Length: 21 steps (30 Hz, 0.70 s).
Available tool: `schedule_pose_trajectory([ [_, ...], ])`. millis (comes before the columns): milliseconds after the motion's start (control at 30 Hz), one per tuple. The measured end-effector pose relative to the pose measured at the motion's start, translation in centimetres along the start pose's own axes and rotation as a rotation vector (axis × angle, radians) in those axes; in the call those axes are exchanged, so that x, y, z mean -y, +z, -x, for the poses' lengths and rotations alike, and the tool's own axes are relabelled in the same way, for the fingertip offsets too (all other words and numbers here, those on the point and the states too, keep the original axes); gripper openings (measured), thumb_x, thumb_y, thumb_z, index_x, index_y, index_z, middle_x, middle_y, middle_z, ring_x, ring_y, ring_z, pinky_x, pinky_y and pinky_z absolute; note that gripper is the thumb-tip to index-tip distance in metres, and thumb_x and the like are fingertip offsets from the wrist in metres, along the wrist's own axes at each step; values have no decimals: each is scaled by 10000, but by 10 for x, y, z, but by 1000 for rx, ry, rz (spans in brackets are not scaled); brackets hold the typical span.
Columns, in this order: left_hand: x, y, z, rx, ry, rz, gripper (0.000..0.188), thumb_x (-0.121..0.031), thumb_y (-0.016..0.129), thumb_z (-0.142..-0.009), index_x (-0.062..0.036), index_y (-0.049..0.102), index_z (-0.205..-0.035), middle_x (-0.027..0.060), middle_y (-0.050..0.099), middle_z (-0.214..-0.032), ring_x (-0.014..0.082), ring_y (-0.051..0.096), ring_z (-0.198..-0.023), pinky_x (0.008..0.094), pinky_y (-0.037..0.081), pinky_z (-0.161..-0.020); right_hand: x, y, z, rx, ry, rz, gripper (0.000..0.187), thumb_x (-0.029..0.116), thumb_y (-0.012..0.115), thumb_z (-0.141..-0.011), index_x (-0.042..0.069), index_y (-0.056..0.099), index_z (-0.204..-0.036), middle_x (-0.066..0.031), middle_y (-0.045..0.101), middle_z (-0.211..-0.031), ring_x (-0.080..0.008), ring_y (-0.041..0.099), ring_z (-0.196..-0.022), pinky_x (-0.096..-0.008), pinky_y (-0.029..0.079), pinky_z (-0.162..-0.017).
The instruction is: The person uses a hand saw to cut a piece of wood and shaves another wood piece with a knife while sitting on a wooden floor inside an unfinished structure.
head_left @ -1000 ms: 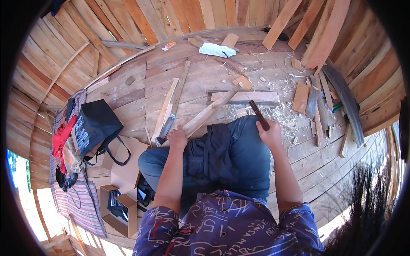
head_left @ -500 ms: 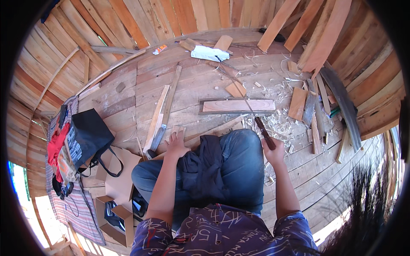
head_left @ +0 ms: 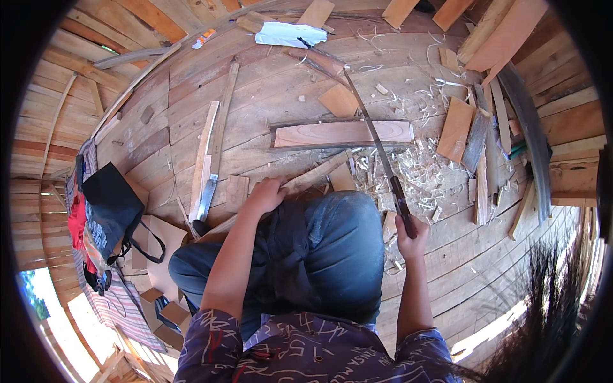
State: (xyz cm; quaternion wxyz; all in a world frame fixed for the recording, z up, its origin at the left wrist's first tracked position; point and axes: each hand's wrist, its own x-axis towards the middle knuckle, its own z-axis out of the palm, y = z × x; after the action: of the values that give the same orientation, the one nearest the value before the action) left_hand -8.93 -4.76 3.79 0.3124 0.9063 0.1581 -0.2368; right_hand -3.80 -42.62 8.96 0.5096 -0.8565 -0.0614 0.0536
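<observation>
My right hand (head_left: pixel 412 235) is closed round the brown handle of a long knife (head_left: pixel 385 159), its narrow dark blade slanting away up and to the left above the floor. Beside my bent knee, my left hand (head_left: pixel 265 195) has its fingers wrapped over a long wooden strip (head_left: pixel 319 170) that slants past my lap. Part of the strip is hidden by that hand and my forearm. Beyond the strip lies a pale board (head_left: pixel 319 134) with dark edges, and the blade crosses in front of it. A dark cloth (head_left: pixel 287 255) lies across my lap.
Wood shavings (head_left: pixel 421 185) litter the floor right of my knee. Offcuts (head_left: pixel 454 131) and planks lie at the right. Left are two long battens (head_left: pixel 203 153), a shiny metal blade (head_left: pixel 207 196), a black bag (head_left: pixel 113 198) and a cardboard box (head_left: pixel 153 293). A white sheet (head_left: pixel 287 35) lies far off.
My left hand, spread flat before, has closed on the wooden strip. The long knife has turned so its blade shows broader and more upright. The view has shifted a little.
</observation>
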Motion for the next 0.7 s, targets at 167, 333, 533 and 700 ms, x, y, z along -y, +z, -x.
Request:
schedule_pose_trajectory([
  [167,-16,-12,22,-68,24,256,335,-209,546,-942,20,566,-1185,252,625,-1122,374,593,-1068,385,452,-917,-16,-16,5,11,-8,-52,349,125,688,-862,29,477,-600,29,397,-500,-41,325,-488,-279,222,-433],
  [333,22,-31,-2,-217,-34,288,344,-216,579,-920,10,572,-1180,220,628,-1102,355,594,-1048,371,446,-926,-1,-20,-9,16,-64,-55,370,133,714,-827,27,477,-564,-28,418,-442,-91,370,-403,-295,275,-400],
  [533,-9,-29,-40,-727,98,78,261,-258,617,-895,-40,609,-1039,172,597,-1043,336,563,-1042,407,444,-909,2,-18,-27,106,-126,-64,409,127,724,-815,44,427,-545,-20,394,-434,-82,338,-403,-287,250,-399],
  [700,-24,-31,-101,-762,87,371,250,-276,549,-933,-54,602,-1034,154,590,-1045,341,541,-1062,436,414,-940,1,-8,-43,205,-165,-23,398,113,713,-808,45,419,-549,-33,386,-443,-107,334,-401,-291,253,-408],
])
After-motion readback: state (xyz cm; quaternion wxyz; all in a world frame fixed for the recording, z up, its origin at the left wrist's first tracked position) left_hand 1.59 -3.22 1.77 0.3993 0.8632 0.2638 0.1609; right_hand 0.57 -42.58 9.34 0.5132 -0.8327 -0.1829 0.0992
